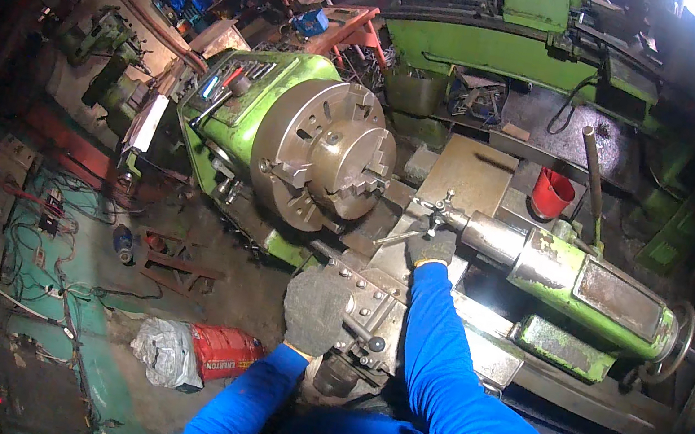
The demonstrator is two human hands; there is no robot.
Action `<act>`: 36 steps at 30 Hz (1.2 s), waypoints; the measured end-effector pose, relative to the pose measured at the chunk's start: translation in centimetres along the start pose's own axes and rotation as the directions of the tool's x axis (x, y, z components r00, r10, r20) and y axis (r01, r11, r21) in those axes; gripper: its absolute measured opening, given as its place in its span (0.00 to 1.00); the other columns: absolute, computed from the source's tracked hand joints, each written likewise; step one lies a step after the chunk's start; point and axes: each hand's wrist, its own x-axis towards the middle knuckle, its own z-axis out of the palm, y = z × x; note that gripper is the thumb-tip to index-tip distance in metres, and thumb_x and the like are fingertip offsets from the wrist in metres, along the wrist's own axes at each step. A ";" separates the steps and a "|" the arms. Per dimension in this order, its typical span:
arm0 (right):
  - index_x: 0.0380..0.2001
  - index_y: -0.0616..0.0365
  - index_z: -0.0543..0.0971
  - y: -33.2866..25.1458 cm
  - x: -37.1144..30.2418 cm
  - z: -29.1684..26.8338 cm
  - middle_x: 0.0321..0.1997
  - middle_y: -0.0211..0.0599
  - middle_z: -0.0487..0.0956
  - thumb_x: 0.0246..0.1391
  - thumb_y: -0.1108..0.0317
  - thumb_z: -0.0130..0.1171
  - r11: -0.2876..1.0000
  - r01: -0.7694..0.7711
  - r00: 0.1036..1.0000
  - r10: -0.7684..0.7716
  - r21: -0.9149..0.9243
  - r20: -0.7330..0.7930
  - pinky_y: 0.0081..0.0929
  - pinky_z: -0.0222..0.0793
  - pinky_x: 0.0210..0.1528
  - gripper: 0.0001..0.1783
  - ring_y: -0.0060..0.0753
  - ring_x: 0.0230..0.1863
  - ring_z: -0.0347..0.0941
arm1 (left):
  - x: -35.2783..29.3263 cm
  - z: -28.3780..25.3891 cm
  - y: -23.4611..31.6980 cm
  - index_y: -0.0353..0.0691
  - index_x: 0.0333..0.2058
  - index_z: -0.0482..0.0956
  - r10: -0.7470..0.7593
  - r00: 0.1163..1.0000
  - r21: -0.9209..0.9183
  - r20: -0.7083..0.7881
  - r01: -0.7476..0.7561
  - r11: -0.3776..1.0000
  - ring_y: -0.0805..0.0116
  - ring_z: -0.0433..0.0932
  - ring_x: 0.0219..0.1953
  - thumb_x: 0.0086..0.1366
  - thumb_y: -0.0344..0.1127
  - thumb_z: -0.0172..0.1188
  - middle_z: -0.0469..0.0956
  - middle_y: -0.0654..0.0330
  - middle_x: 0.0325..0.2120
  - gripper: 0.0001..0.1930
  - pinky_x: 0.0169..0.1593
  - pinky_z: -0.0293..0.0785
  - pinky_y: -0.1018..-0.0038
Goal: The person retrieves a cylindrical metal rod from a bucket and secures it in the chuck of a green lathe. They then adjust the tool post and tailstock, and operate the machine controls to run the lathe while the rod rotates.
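My left hand (pixel 316 310), in a grey work glove, is at the left edge of the lathe carriage (pixel 369 298), beside its bolts and a black-knobbed lever (pixel 375 344). Its fingers are hidden beneath the glove's back. My right hand (pixel 431 249), also gloved, is closed just below the drill chuck (pixel 448 215) on the tailstock (pixel 570 275). A thin metal rod (pixel 397 238) slants left from beside this hand; what the fingers grip is hidden. Left of the drill chuck, the large round lathe chuck (pixel 325 154) with its jaws faces the tailstock.
Loose tools lie on the green headstock (pixel 240 91). A red bucket (pixel 553 193) stands behind the lathe bed. Cables (pixel 55 253) run over the floor at the left. A red and white sack (pixel 194 352) lies near my left forearm. Another green machine (pixel 509 56) stands behind.
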 end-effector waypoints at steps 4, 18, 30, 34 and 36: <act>0.43 0.59 0.90 6.9 5.7 3.6 0.46 0.56 0.90 0.71 0.39 0.53 0.960 0.267 0.946 -0.277 -0.081 -0.167 0.55 0.80 0.50 0.32 0.60 0.51 0.84 | 2.3 0.9 0.3 0.44 0.38 0.86 0.043 0.999 -0.034 0.010 -0.042 0.999 0.38 0.81 0.45 0.68 0.40 0.61 0.84 0.49 0.38 0.09 0.51 0.73 0.42; 0.64 0.59 0.85 1.4 3.0 -0.9 0.66 0.70 0.82 0.73 0.34 0.53 0.922 0.082 0.947 0.046 -0.379 0.317 0.58 0.78 0.70 0.39 0.70 0.68 0.81 | 0.5 -0.1 -0.2 0.44 0.34 0.85 -0.012 0.997 -0.021 0.074 0.014 1.000 0.38 0.80 0.42 0.68 0.41 0.62 0.83 0.48 0.37 0.09 0.46 0.70 0.41; 0.68 0.55 0.83 2.9 4.6 -3.2 0.71 0.54 0.83 0.78 0.54 0.52 0.601 0.611 0.722 -0.158 -0.514 0.673 0.50 0.72 0.77 0.26 0.53 0.75 0.78 | -0.2 0.2 -1.0 0.45 0.36 0.85 0.002 0.985 0.009 0.172 -0.004 1.000 0.38 0.79 0.43 0.68 0.39 0.63 0.83 0.47 0.41 0.07 0.47 0.71 0.42; 0.70 0.56 0.82 4.2 4.8 -3.4 0.73 0.59 0.81 0.78 0.58 0.53 0.474 0.634 0.752 -0.193 -0.611 0.630 0.55 0.72 0.77 0.26 0.58 0.74 0.78 | -0.2 0.9 -1.2 0.45 0.37 0.85 0.026 0.996 -0.022 0.088 -0.024 0.999 0.39 0.79 0.43 0.66 0.39 0.63 0.83 0.47 0.43 0.07 0.48 0.72 0.42; 0.71 0.57 0.80 4.8 5.7 -2.8 0.74 0.62 0.78 0.78 0.56 0.53 0.450 0.611 0.766 -0.127 -0.652 0.630 0.58 0.73 0.76 0.27 0.60 0.73 0.79 | 0.0 1.2 -1.4 0.45 0.37 0.85 0.050 0.997 -0.037 0.056 -0.048 0.998 0.39 0.79 0.42 0.67 0.39 0.63 0.83 0.47 0.43 0.07 0.47 0.71 0.42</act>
